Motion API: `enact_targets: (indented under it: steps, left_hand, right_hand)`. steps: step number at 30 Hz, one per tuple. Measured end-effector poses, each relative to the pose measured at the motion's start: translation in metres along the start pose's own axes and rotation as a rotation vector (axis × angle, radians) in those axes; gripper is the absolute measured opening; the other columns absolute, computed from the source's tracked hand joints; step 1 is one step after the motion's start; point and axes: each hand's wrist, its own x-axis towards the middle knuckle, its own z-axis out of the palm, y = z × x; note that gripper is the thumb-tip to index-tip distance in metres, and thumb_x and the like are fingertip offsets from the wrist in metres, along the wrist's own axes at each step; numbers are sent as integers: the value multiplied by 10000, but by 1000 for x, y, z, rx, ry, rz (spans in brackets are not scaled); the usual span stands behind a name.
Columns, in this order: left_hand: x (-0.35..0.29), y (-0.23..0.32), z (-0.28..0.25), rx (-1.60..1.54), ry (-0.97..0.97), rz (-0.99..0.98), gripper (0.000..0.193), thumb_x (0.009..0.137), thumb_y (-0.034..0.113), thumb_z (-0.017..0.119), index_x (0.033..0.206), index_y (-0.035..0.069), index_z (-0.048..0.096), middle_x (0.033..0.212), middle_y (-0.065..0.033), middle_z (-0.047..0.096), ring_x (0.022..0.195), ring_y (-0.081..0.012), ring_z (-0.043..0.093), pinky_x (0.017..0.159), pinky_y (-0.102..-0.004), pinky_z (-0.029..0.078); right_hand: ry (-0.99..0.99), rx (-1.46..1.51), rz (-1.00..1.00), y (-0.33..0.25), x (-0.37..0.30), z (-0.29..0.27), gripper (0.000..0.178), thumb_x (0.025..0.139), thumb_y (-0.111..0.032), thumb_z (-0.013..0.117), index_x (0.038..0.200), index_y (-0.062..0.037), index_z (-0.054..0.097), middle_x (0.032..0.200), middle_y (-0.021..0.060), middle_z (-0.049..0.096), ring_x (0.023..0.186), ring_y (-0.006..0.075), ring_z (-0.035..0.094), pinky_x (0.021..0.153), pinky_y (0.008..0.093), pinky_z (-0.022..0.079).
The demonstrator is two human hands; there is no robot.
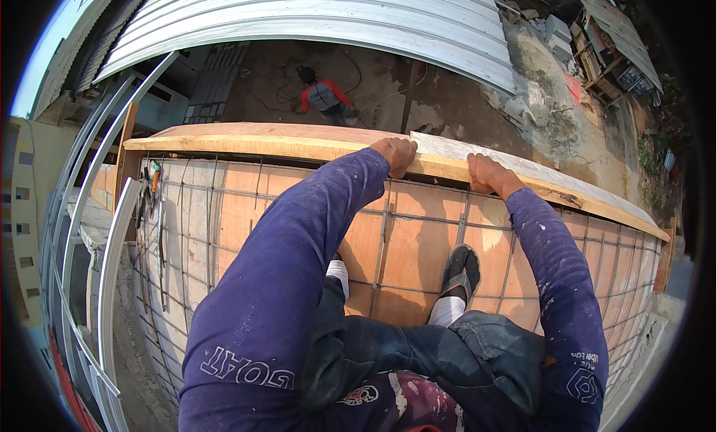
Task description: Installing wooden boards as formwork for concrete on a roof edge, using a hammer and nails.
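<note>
A long wooden board runs across in front of me as a raised edge, with a greyish panel along its outer right side. My left hand is closed over the top of the board near the middle, where the greyish panel begins. A short way to the right, my right hand also grips the board's upper edge, its fingers curled and partly hidden. Below both hands lies a steel rebar grid over plywood sheets. My shoe stands on this surface.
Hand tools, one with an orange handle, hang or lie by the left end. Bent metal channels stand at the left. Beyond the board is a drop to ground level, where a person in red and grey crouches. A corrugated metal roof lies ahead.
</note>
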Motion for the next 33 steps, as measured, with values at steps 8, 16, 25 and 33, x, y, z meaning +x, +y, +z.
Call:
enact_targets:
  steps: [8, 16, 25, 33]
  left_hand:
    - [2, -5, 2, -41, -28, 5, 560, 726, 111, 697, 1216, -47, 477, 1129, -251, 612, 1055, -366, 615, 881, -403, 501]
    - [2, 1, 4, 12, 34, 1, 475, 733, 81, 678, 1170, -32, 531, 1071, -210, 660, 1010, -319, 649, 838, -380, 520]
    - [12, -7, 7, 53, -124, -22, 572, 715, 137, 708, 1203, -69, 495, 1073, -229, 653, 1014, -355, 645, 813, -399, 526]
    - [-10, 8, -10, -11, -54, -157, 561, 682, 121, 747, 1217, 64, 590, 1112, -159, 664, 1045, -328, 644, 849, -427, 524]
  right_hand:
    - [-15, -8, 6, -5, 0, -5, 411, 770, -77, 590, 1150, 53, 501, 1152, 286, 558, 1097, 413, 561, 937, 447, 469]
    - [2, -5, 3, -2, -5, -3, 411, 769, -68, 589, 1149, 57, 496, 1141, 290, 565, 1081, 420, 569, 928, 452, 474]
    - [21, -28, -128, 7, 14, 0, 413, 720, -57, 623, 1089, 78, 494, 1075, 307, 577, 1033, 440, 582, 882, 461, 486]
    - [119, -49, -280, 48, 38, 28, 389, 666, 9, 524, 1042, 73, 443, 1015, 314, 508, 993, 458, 495, 892, 485, 397]
